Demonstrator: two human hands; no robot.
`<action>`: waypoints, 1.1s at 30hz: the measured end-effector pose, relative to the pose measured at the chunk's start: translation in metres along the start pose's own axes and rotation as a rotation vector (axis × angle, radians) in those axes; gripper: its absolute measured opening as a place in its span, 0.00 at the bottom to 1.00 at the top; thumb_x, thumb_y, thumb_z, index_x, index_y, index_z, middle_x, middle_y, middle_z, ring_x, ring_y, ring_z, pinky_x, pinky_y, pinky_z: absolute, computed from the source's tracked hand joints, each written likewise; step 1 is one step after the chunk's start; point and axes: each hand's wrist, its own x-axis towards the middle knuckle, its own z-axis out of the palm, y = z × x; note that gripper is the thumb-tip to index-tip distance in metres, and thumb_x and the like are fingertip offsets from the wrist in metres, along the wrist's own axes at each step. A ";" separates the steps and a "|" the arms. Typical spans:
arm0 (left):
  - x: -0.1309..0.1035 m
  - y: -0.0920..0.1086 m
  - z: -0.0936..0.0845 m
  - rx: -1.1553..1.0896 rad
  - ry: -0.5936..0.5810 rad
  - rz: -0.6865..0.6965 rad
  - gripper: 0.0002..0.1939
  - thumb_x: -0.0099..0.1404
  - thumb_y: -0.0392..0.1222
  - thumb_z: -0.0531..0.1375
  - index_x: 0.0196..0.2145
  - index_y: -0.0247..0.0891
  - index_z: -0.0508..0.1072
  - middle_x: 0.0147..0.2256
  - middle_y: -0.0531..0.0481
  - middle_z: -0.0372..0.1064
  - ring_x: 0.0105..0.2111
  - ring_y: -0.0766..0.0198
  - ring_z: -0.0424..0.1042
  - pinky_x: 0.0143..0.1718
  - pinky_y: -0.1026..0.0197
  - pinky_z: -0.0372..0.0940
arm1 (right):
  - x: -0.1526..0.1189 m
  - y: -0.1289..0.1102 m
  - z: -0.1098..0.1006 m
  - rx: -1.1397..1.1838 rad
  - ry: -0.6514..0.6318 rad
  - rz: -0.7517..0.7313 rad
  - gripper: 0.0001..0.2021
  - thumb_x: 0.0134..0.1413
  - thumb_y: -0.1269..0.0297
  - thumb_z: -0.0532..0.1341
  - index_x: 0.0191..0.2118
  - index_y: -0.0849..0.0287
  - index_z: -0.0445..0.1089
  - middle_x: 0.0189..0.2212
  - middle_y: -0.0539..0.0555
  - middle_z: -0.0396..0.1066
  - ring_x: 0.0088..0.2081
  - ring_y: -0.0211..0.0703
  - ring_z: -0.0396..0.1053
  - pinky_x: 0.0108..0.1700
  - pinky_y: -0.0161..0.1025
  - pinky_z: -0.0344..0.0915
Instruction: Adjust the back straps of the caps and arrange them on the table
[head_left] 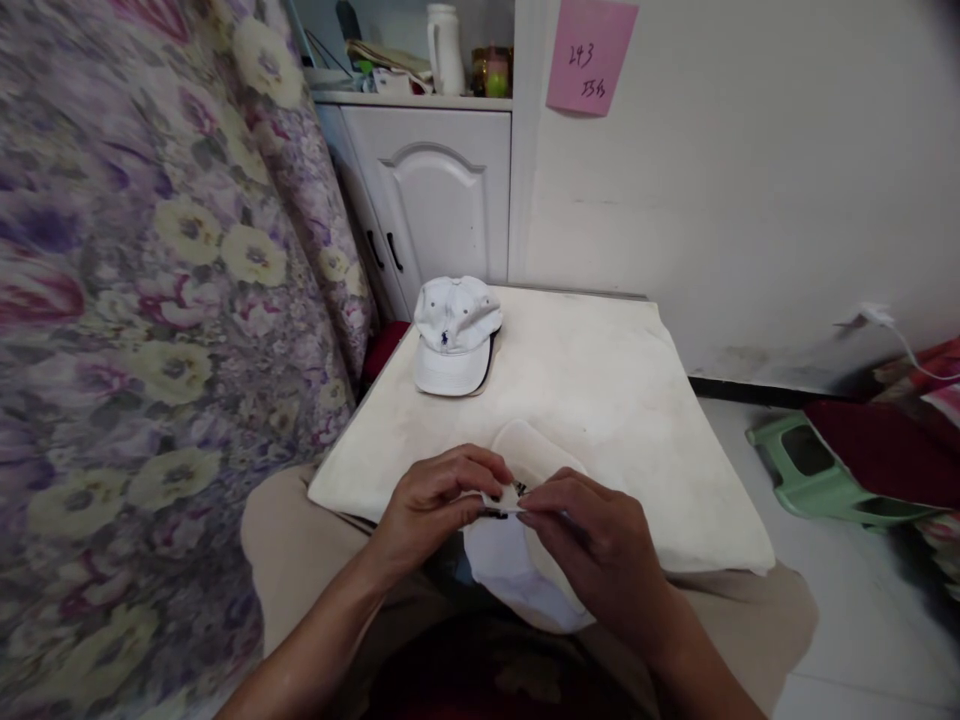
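Right now the fingers (491,478) of the left hand (431,500) and those of the right hand (600,545) meet at the near edge of the surface (615,400), both pinched shut on a small strap or tab (504,500) at the back of a white cap (517,560); a dark bit, perhaps a buckle, shows between the fingertips, too small to tell for sure. This cap lies upside down, its brim (529,448) resting on the surface and pointing away, while its crown hangs over the near edge onto the person's lap. Judging by the grip, the work on the strap is mid-way: the piece is held but whether it is fastened or loose cannot be told. The cloth looks soft, thin and clean. A second white cap (454,335), with a small dark emblem on its front, sits upright near the far left corner, well apart from the hands and untouched. Behind it stands a white cabinet (442,200), and a pink note (590,55) hangs on the wall.
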 end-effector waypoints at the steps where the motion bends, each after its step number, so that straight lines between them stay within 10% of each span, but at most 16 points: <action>1: 0.001 0.000 0.000 0.009 -0.009 0.022 0.04 0.65 0.36 0.64 0.37 0.39 0.81 0.41 0.44 0.77 0.41 0.57 0.76 0.40 0.60 0.69 | 0.000 0.000 -0.001 -0.004 0.000 -0.012 0.05 0.63 0.72 0.61 0.40 0.55 0.72 0.30 0.52 0.73 0.29 0.38 0.72 0.31 0.33 0.67; 33: 0.014 0.006 0.005 0.104 -0.104 0.054 0.07 0.67 0.31 0.62 0.38 0.37 0.80 0.40 0.46 0.76 0.39 0.63 0.76 0.38 0.65 0.67 | 0.001 0.004 -0.011 -0.092 0.000 -0.058 0.05 0.62 0.74 0.61 0.39 0.58 0.72 0.30 0.51 0.73 0.30 0.36 0.72 0.32 0.32 0.65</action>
